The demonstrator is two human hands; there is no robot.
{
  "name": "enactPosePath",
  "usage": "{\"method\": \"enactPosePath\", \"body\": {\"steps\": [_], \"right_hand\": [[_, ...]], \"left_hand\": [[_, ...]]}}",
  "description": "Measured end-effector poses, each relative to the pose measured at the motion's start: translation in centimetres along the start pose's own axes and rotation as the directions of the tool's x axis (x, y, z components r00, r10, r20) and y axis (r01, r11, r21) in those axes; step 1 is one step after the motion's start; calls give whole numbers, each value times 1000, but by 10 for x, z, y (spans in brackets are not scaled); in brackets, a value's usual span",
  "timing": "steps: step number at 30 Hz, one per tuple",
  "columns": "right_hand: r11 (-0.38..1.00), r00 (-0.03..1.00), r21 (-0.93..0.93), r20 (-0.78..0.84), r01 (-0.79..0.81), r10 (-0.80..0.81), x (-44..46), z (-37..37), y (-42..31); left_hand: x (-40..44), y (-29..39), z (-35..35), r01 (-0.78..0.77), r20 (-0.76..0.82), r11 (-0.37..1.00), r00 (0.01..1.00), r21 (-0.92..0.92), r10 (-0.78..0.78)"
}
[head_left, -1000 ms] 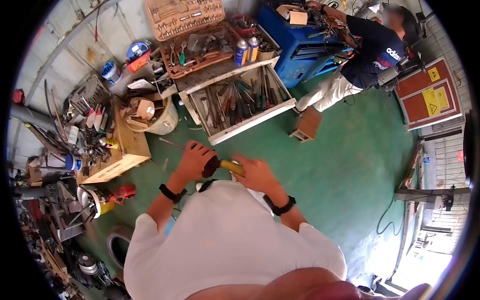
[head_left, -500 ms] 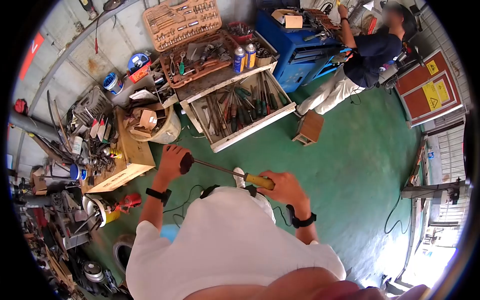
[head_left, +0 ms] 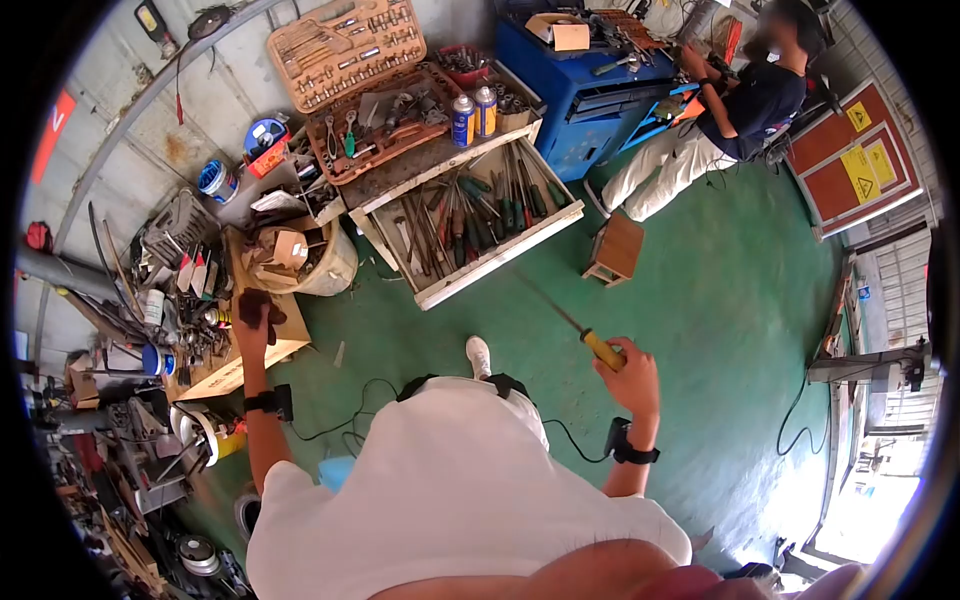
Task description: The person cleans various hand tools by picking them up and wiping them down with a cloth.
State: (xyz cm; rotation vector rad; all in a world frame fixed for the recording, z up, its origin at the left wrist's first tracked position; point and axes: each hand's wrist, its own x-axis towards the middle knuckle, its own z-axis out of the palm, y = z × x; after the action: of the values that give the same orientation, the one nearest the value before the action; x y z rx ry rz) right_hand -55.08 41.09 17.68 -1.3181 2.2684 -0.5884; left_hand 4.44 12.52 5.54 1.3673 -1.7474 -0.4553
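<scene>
My right hand point(head_left: 632, 378) is closed around the yellow handle of a long screwdriver point(head_left: 602, 349). Its thin shaft points up and left toward the open drawer point(head_left: 500, 258), and the tip is blurred. My left hand point(head_left: 250, 335) grips a crumpled dark brown rag point(head_left: 256, 303) at the left, over the edge of a wooden box point(head_left: 240, 370). Rag and screwdriver are well apart. Inside the drawer lie several screwdrivers point(head_left: 465, 225) with dark, green and red handles.
On the cabinet above the drawer are an open socket set case point(head_left: 345, 50) and two spray cans point(head_left: 463, 120). A bin of cardboard scraps point(head_left: 335, 265) stands left of the drawer. A small wooden stool point(head_left: 615, 248) and a co-worker point(head_left: 745, 115) beside a blue cabinet point(head_left: 590, 100) are at upper right.
My hands have moved apart: the left swung left with the rag, off the screwdriver's shaft, and the right moved right with the screwdriver. The co-worker's raised arm has come down.
</scene>
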Motion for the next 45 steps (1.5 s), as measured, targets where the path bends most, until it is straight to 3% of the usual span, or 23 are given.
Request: {"method": "enactPosePath", "body": {"steps": [2, 3, 5, 6, 7, 9, 11, 12, 15, 17, 19, 21, 23, 26, 28, 31, 36, 38, 40, 42, 43, 44, 45], "right_hand": [[988, 974, -113, -215, -101, 75, 11, 30, 7], [989, 975, -112, -210, -100, 75, 18, 44, 8], [997, 960, -50, -276, -63, 47, 30, 71, 2], [998, 975, 24, -210, -64, 67, 37, 83, -3], [993, 987, 96, -142, -69, 82, 42, 94, -12], [982, 998, 187, -54, 22, -12, 46, 113, -38], [961, 986, 225, 24, 158, -168, 44, 113, -65], [964, 986, 218, 24, 153, -162, 42, 119, -69], [930, 977, 306, -1, 202, -212, 39, 124, -68], [906, 990, 405, 13, 123, -140, 40, 121, -63], [914, 989, 390, 49, 109, -139, 41, 117, -52], [918, 985, 378, 69, 119, -156, 50, 112, -45], [967, 984, 202, 53, 156, -169, 53, 108, -42], [959, 977, 200, 37, 199, -210, 64, 99, -38], [967, 978, 186, 78, 176, -194, 70, 82, -35], [973, 973, 169, 143, 157, -182, 79, 54, -27], [965, 939, 128, 234, 228, -253, 103, 25, -23], [951, 918, 104, 250, 290, -308, 113, 17, -25], [961, 936, 105, 219, 256, -274, 120, 6, -17], [965, 953, 130, 170, 230, -250, 126, 1, -3], [962, 976, 202, 76, 185, -204, 131, -1, 7], [952, 989, 271, -8, 143, -146, 134, -1, 10], [952, 989, 268, -8, 146, -150, 139, 1, 7]], "left_hand": [[1, 23, 13, 44, 74, 952, 997, -302, -23], [2, 37, 29, 54, 130, 900, 991, -433, 3], [6, 102, 57, 135, 247, 889, 969, -437, -26], [9, 129, 73, -2, 256, 952, 963, -306, 84], [10, 174, 91, 30, 276, 866, 953, -499, 126], [11, 209, 128, -91, 315, 823, 896, -561, 313], [16, 255, 154, -348, 348, 748, 721, -565, 599], [15, 269, 168, -440, 374, 693, 612, -571, 697], [-5, 284, 201, -604, 651, 693, 348, -395, 674], [-7, 281, 215, -561, 646, 736, 408, -379, 645], [-11, 273, 226, -502, 737, 777, 343, -380, 582], [-16, 267, 239, -503, 730, 775, 349, -383, 588], [-16, 259, 249, -510, 724, 767, 345, -389, 597], [-14, 250, 260, -549, 723, 783, 409, -292, 556], [-2, 233, 262, -650, 599, 734, 515, -194, 614], [20, 202, 250, -520, 614, 851, 651, -70, 447], [28, 163, 216, -460, 557, 873, 773, 163, 303], [28, 135, 206, -349, 454, 921, 858, 175, 239], [30, 104, 186, -61, 363, 982, 932, 181, -9], [32, 52, 170, 142, 168, 984, 973, 108, -159], [35, 39, 167, 251, 70, 967, 965, 42, -253], [37, 24, 169, 249, 66, 967, 966, 44, -252], [40, 21, 176, 431, 47, 856, 898, -285, -437]]}}
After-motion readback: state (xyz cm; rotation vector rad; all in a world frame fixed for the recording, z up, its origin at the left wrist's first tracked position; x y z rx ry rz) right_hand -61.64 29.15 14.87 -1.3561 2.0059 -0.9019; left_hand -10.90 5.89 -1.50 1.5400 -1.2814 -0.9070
